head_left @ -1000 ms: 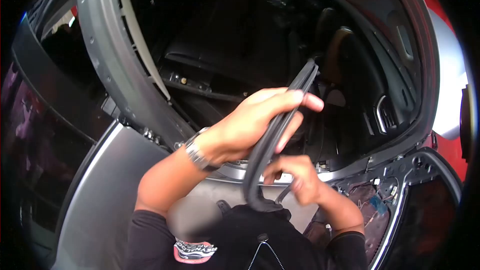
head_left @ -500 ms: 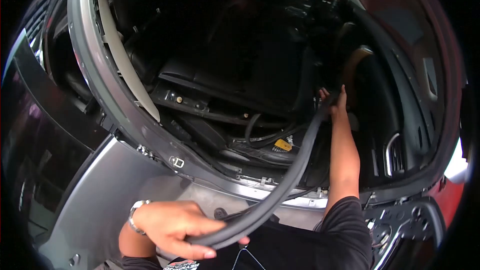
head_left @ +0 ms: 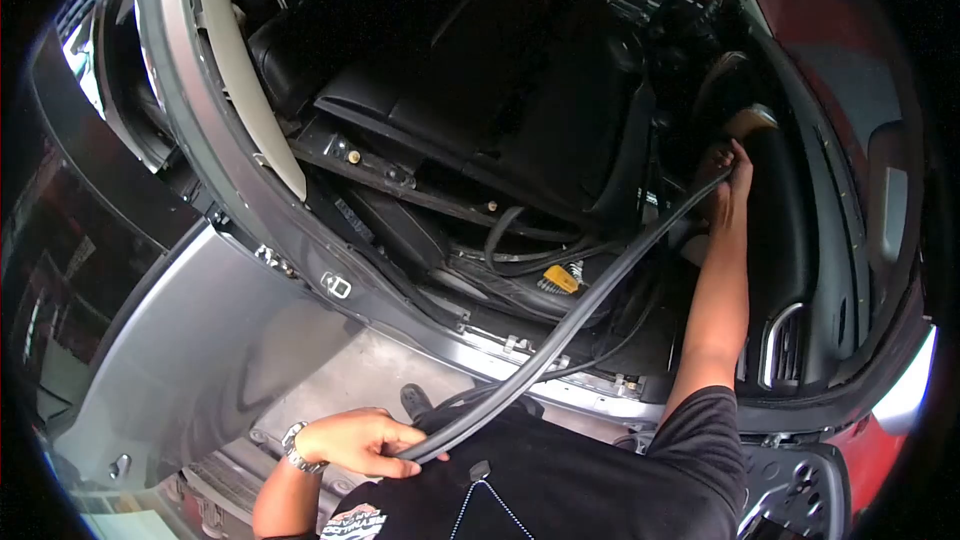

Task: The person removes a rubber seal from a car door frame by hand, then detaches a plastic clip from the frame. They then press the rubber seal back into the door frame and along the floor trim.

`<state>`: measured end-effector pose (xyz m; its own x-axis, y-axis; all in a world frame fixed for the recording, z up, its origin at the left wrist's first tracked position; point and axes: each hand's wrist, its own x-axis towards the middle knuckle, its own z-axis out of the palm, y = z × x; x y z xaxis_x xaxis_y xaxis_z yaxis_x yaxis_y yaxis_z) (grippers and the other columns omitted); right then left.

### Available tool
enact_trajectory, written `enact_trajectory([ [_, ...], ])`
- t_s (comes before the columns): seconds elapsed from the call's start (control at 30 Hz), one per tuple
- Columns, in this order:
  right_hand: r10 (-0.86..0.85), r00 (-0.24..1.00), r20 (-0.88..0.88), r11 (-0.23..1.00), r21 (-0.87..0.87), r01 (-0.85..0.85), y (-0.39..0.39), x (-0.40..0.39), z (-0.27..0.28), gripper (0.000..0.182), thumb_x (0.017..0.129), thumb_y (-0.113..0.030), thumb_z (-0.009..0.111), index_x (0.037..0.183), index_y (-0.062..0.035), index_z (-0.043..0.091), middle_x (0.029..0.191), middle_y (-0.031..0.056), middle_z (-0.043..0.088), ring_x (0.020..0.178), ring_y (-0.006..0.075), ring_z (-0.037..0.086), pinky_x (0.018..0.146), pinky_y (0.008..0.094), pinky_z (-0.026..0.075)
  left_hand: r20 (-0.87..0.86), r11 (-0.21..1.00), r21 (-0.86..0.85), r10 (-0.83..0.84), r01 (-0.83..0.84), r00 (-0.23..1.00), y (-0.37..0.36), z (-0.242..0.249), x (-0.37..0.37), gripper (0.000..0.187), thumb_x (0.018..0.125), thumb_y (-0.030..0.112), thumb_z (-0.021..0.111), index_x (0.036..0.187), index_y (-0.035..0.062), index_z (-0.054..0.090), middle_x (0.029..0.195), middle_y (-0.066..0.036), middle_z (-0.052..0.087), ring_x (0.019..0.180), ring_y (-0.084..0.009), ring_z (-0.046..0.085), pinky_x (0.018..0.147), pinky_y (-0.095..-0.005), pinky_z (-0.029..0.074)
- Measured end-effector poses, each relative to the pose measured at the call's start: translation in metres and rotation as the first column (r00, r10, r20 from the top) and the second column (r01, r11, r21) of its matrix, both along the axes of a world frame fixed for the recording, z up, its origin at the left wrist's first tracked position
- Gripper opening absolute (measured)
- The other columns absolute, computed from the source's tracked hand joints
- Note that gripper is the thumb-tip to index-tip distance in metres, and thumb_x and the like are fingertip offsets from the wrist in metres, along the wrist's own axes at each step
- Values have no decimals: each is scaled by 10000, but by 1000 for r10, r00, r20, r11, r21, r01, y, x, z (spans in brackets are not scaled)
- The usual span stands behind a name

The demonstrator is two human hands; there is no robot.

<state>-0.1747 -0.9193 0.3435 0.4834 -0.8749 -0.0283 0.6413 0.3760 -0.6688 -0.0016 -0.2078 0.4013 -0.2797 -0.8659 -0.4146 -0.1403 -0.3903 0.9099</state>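
Observation:
A long black rubber weatherstrip [head_left: 575,325] runs between my hands, across the car's door opening. My left hand [head_left: 365,440], with a metal watch at the wrist, is closed round the strip's near end in front of my body. Farther off, beside the dashboard, my right hand [head_left: 735,172] grips the strip with the fingers partly hidden in shadow. Below the stretched strip lies the metal door sill [head_left: 500,345], with clips along it.
A black seat [head_left: 480,120] fills the cabin's middle. A small yellow piece with bristle-like edges [head_left: 563,278] lies among dark cables on the floor. The grey door panel [head_left: 220,330] stands at the left; an air vent [head_left: 785,350] sits on the dashboard's right end.
My right hand has moved right and the strip between my hands is straighter, with less sag. My left hand has shifted slightly, still holding its end. The view has also shifted.

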Motion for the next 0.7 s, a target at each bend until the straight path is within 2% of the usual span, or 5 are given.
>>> enact_trajectory([
  [0.1, -166, 983, -83, 978, -144, 153, 36, 5, 51, 239, 972, -179, 672, 794, -149, 515, 629, -29, 483, 548, 94, 488, 505, 211, 410, 25, 994, -16, 108, -108, 994, 8, -32, -3, 361, 972, 238, 716, 1320, 144, 693, 614, -3, 605, 511, -65, 488, 524, -279, 395],
  [0.23, -318, 947, -48, 881, -384, 276, 99, 6, 128, 133, 996, -187, 674, 977, -117, 563, 693, -35, 505, 585, 74, 491, 536, 194, 438, 191, 971, -118, 228, -208, 955, 12, -79, -10, 387, 947, 258, 755, 1300, 105, 709, 629, -32, 632, 527, -44, 541, 513, -272, 408],
  [0.4, -191, 981, 38, 874, -449, 187, 130, -32, 190, 108, 1024, -189, 636, 1054, -87, 615, 735, -23, 532, 600, 71, 498, 534, 200, 447, 11, 956, 146, 255, -254, 967, 13, -80, -5, 424, 933, 210, 787, 1337, 113, 702, 728, 27, 694, 637, -21, 532, 576, -255, 437],
  [0.5, -128, 992, 13, 826, -552, 113, 172, -41, 210, 134, 1056, -220, 605, 1050, -86, 619, 707, -20, 519, 616, 75, 506, 550, 203, 446, 84, 955, 16, 293, -296, 952, 42, -119, 0, 429, 916, 206, 806, 1320, 96, 711, 736, 36, 703, 643, -16, 531, 588, -244, 433],
  [0.7, -196, 980, -28, 798, -586, 143, 256, -43, 238, 148, 1025, -206, 648, 1033, -59, 661, 769, -2, 599, 650, 103, 568, 629, 248, 471, 54, 925, 72, 370, -373, 928, 79, -147, 8, 409, 901, 160, 818, 1290, 76, 725, 918, -21, 758, 829, -78, 656, 769, -255, 514],
])
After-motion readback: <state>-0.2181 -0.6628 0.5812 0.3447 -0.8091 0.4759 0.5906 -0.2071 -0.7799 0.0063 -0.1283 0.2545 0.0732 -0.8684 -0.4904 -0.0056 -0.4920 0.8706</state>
